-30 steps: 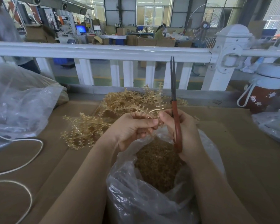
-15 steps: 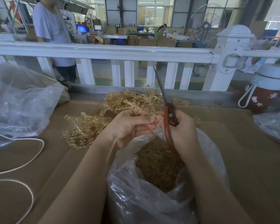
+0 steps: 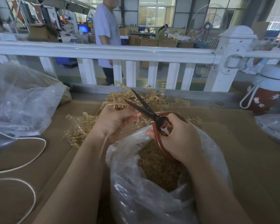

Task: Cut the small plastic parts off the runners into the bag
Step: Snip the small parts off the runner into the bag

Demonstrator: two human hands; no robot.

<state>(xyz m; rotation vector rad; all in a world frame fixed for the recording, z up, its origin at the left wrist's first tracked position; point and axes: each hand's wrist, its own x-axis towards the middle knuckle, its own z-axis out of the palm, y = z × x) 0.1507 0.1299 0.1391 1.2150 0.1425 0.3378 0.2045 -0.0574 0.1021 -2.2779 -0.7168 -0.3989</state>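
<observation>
Head view: right hand (image 3: 179,136) round open-bladed scissors (image 3: 145,109), left hand (image 3: 113,122) gripping runner (image 3: 118,105).

Soft daylight from rear windows, wide-angle edge bending, slight motion blur

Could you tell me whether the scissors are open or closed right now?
Open: the scissors' two dark blades spread apart in a V.

The left hand (image 3: 114,122) covers most of the runner (image 3: 118,105) it grips. The right hand (image 3: 179,138) hides part of the scissors' (image 3: 148,110) red handles. The bag (image 3: 152,199) below both hands runs off the bottom edge.
</observation>
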